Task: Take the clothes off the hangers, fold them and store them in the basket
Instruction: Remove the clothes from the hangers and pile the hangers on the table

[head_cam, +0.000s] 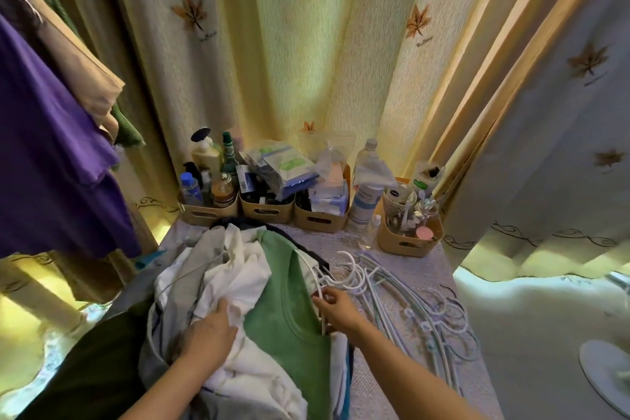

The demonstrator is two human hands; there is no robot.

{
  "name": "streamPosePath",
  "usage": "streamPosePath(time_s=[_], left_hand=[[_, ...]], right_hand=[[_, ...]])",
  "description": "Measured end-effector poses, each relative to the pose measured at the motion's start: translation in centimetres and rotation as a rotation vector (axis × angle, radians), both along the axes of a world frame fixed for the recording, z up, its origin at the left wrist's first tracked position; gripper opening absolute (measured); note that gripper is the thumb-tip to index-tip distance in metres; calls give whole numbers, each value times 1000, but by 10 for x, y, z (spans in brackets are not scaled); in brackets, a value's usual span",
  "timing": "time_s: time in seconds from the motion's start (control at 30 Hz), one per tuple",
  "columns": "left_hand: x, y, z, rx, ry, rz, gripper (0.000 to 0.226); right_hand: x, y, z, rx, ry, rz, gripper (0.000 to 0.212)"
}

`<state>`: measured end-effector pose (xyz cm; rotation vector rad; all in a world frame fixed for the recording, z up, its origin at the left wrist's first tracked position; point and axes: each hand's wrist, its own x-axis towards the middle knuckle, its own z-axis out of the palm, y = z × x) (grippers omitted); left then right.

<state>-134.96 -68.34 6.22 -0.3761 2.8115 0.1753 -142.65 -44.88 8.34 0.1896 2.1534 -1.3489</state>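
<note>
A green shirt [289, 310] lies on top of a heap of clothes on the table, with a white hanger [312, 269] still inside its neck. My right hand [335, 310] pinches that hanger at the shirt's collar. To the left, a crumpled white garment [238, 276] lies on the heap, and my left hand [208, 331] rests on it with fingers relaxed. Grey and dark clothes lie underneath. A pile of empty white hangers [409, 300] lies on the table to the right of the heap. No basket for clothes is in view.
Several tan bins [266, 211] with bottles and packets line the table's far edge against a curtain [306, 61]. A purple shirt [51, 147] and a beige garment hang at the left. A white fan base [603, 372] stands at the lower right.
</note>
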Motion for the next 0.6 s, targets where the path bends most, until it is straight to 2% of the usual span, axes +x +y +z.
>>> streamPosePath(time_s=[0.07, 0.1, 0.13, 0.2, 0.3, 0.47, 0.6], left_hand=[[-5, 23, 9, 32, 177, -69, 53], [-7, 35, 10, 105, 309, -151, 49], [-8, 46, 11, 225, 349, -241, 46], [-7, 69, 10, 428, 255, -396, 43], [-7, 86, 9, 426, 78, -498, 31], [6, 82, 17, 499, 105, -620, 16], [19, 73, 29, 559, 86, -624, 32]], right_hand=[[-2, 2, 13, -31, -4, 36, 22], [-2, 4, 18, -43, -6, 55, 24], [-2, 5, 23, -62, -6, 73, 27], [-2, 5, 30, -91, -9, 97, 30], [-4, 2, 33, -95, 14, 83, 28], [-10, -8, 26, -98, 52, -30, 19], [-22, -20, 18, -77, 37, -186, 9]])
